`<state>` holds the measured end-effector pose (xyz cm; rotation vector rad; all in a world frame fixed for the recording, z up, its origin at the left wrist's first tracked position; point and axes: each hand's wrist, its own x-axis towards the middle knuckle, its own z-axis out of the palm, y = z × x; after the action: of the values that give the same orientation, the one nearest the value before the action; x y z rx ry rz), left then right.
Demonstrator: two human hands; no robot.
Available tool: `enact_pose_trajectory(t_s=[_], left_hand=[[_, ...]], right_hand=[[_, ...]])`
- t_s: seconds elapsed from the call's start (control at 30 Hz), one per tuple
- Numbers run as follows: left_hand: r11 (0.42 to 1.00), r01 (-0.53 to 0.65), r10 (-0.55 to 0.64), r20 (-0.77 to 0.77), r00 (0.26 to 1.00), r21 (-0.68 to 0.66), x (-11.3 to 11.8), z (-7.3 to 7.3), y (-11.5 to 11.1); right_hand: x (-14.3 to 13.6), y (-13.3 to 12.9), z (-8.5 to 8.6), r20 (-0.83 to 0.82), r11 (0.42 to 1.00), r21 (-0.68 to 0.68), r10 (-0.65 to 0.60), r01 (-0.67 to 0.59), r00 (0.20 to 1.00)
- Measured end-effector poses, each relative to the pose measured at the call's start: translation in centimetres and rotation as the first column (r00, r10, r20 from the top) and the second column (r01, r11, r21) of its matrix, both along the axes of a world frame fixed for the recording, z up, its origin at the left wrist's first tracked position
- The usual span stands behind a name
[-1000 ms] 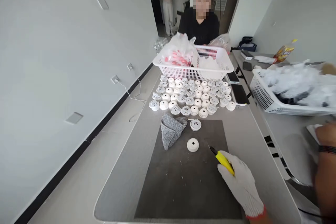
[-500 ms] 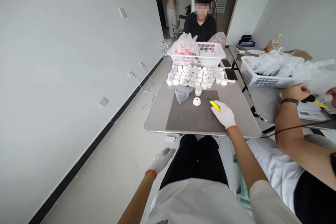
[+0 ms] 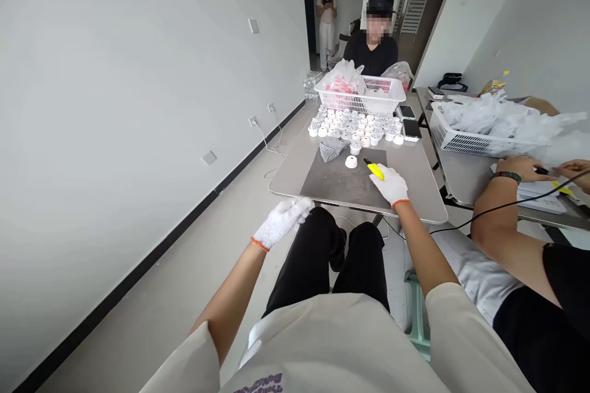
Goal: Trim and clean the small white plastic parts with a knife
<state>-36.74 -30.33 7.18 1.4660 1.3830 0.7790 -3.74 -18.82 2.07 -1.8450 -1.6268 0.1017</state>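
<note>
My right hand (image 3: 391,186), in a white knit glove with an orange cuff, rests over the right side of the dark mat (image 3: 332,181). Its fingers are closed around a yellow utility knife (image 3: 376,171), whose dark tip points up and left. A white round cup-like part (image 3: 351,162) sits on the mat left of the knife tip, apart from it. Behind that part stands another similar one (image 3: 354,148), beside a crumpled grey cloth (image 3: 332,148). My left hand (image 3: 283,219), gloved alike, is held at the table's front left edge with fingers stretched out, holding nothing.
Many white and grey round parts (image 3: 359,126) stand in rows behind the mat. Beyond them is a white basket (image 3: 382,104) with plastic bags. Two phone-like devices (image 3: 412,129) lie at right. A co-worker's arm (image 3: 495,209) and a second basket (image 3: 465,142) occupy the adjoining table.
My left hand has risen from beside my leg to the table's front edge. My right hand still holds the utility knife, now turned slightly. The view has shifted.
</note>
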Motion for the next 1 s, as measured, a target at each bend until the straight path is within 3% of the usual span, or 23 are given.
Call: enact_pose_trajectory(t_s=[0.2, 0.37, 0.5, 0.6, 0.77, 0.9, 1.0], left_hand=[[0.973, 0.110, -0.093, -0.092, 0.991, 0.203, 0.9, 4.8, 1.8], [0.958, 0.238, -0.162, -0.380, 0.911, 0.163, 1.7, 7.9, 6.1], [0.966, 0.201, -0.085, -0.538, 0.838, 0.160, 2.3, 8.3, 10.0], [0.968, 0.220, -0.109, -0.596, 0.795, 0.117, 2.4, 7.8, 11.4], [0.950, 0.306, -0.154, -0.755, 0.637, 0.064, 2.2, 7.4, 11.2], [0.890, 0.430, -0.148, -0.797, 0.586, 0.151, 3.0, 8.1, 10.7], [0.872, 0.446, -0.133, -0.776, 0.616, 0.205, 3.8, 8.5, 10.9]], right_hand=[[0.2, -0.1, 0.1, 0.018, 0.999, 0.029, 0.032, -0.033, 0.999], [0.7, 0.1, -0.1, 0.037, 1.000, 0.016, 0.008, -0.009, 0.999], [1.0, 0.0, -0.5, 0.073, 1.000, -0.012, -0.022, 0.023, 0.997], [1.0, 0.1, -0.7, 0.101, 0.998, -0.039, -0.034, 0.038, 0.994], [0.7, 0.1, -0.6, 0.115, 0.997, -0.061, -0.040, 0.047, 0.993], [0.5, -0.3, -0.2, 0.105, 0.998, -0.045, -0.048, 0.053, 0.993], [0.6, -0.6, -0.1, 0.099, 0.998, -0.028, -0.045, 0.048, 0.994]])
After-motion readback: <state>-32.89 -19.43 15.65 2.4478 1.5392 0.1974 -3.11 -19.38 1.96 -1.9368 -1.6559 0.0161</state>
